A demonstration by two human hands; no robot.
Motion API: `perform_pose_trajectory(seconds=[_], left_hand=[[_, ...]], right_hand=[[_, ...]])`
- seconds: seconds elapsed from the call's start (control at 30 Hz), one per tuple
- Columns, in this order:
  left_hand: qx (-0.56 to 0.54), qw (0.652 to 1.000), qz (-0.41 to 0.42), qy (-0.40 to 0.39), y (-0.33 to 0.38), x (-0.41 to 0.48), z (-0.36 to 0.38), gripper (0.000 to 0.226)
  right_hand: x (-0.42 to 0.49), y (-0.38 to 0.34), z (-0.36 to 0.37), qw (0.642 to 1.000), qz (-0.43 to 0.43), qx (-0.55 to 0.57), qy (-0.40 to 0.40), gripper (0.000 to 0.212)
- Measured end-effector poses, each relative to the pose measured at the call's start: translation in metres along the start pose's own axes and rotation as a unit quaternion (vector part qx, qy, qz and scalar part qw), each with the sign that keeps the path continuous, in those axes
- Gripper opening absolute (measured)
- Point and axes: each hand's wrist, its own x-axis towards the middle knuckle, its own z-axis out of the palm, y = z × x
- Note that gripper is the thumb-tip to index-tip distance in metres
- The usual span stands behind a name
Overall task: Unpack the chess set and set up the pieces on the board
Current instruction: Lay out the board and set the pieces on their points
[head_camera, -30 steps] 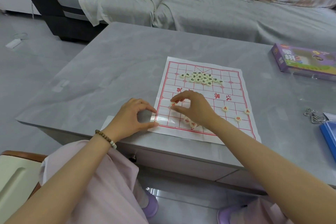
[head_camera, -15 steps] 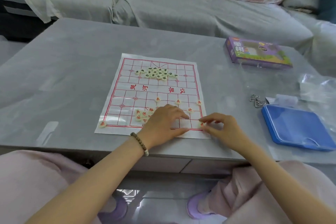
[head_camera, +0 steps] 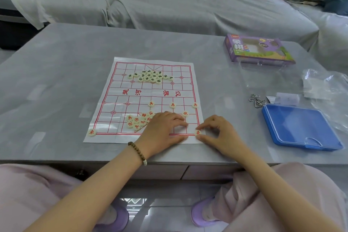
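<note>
A white paper chess board with red lines lies on the grey table. A heap of black-lettered round pieces sits near its far edge. A cluster of red-lettered pieces lies near the front middle, and single red pieces stand further out, one at the front left corner. My left hand rests flat on the board's front edge, fingers straight. My right hand pinches a red piece at the board's front right corner.
A purple chess box lies at the back right. A blue plastic case, a metal wire puzzle and a clear plastic bag lie to the right. A grey sofa stands behind the table.
My right hand went from the board's left side to its front right corner, where it holds a red piece. My left hand moved from the left edge onto the front edge.
</note>
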Motion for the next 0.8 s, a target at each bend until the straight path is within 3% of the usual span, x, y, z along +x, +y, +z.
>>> perform_pose_trajectory(seconds=[0.6, 0.8], left_hand=[[-0.002, 1.0, 0.006, -0.008, -0.004, -0.003, -0.003, 0.042], [-0.041, 0.994, -0.065, 0.076, -0.037, -0.016, -0.054, 0.036]], right_hand=[[-0.003, 0.002, -0.007, 1.0, 0.013, 0.022, -0.019, 0.021], [0.016, -0.019, -0.013, 0.999, 0.025, 0.044, 0.004, 0.019]])
